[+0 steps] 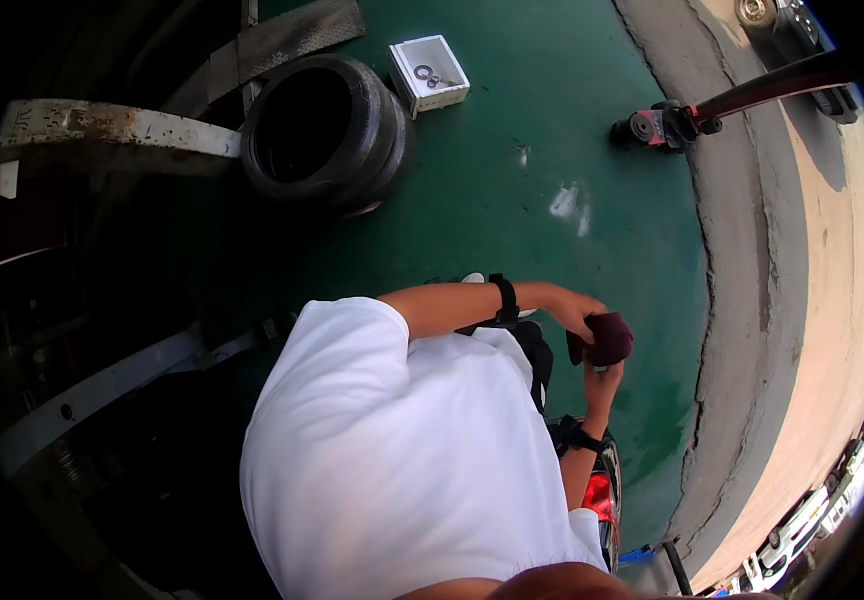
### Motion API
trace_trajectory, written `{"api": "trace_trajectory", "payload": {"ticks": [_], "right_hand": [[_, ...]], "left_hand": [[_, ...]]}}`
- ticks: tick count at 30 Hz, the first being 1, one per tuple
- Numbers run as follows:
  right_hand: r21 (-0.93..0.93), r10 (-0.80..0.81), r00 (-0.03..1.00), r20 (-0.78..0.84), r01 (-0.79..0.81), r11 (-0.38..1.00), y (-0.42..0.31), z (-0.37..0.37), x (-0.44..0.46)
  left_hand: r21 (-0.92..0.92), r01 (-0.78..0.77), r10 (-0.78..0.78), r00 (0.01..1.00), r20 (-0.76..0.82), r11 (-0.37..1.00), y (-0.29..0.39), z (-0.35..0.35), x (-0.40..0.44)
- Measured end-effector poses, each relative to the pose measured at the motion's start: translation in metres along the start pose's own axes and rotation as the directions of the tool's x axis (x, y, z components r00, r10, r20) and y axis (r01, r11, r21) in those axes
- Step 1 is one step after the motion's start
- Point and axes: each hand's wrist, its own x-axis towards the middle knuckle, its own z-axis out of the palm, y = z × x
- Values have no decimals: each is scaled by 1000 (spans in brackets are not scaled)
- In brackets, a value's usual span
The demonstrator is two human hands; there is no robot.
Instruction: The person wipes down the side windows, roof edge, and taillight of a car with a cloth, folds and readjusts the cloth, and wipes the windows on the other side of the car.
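A dark maroon item, cloth-like and bunched (609, 340), is between my two hands, right of centre. My left hand (574, 310) reaches in from the left and has its fingers closed on the near-left side of it. My right hand (602, 378) comes up from below and grips its lower edge, its fingertips partly hidden by the dark material. Both wrists wear black bands.
Stacked tyres (327, 130) stand at the upper left beside a rusty white beam (122, 130). A white box (432, 100) holds small rings. A red-and-black wheeled jack (657, 128) stands upper right. Something with a red light (598, 495) is beside my right arm.
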Motion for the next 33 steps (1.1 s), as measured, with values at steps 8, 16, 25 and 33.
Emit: {"api": "trace_trajectory", "payload": {"ticks": [8,16,25,33], "right_hand": [[124,-228,883,410,194,973,9,78,181],[202,-368,592,717,329,922,-166,170,367],[661,-709,80,700,302,687,-437,314,266],[607,-591,-144,794,243,757,-473,402,159]], "left_hand": [[494,223,-156,972,-174,841,71,-63,-98],[18,649,-161,215,-963,761,92,-87,-214],[-283,531,-201,-207,-957,799,11,-49,-309],[-516,127,-309,-672,-673,847,-88,57,-442]]}}
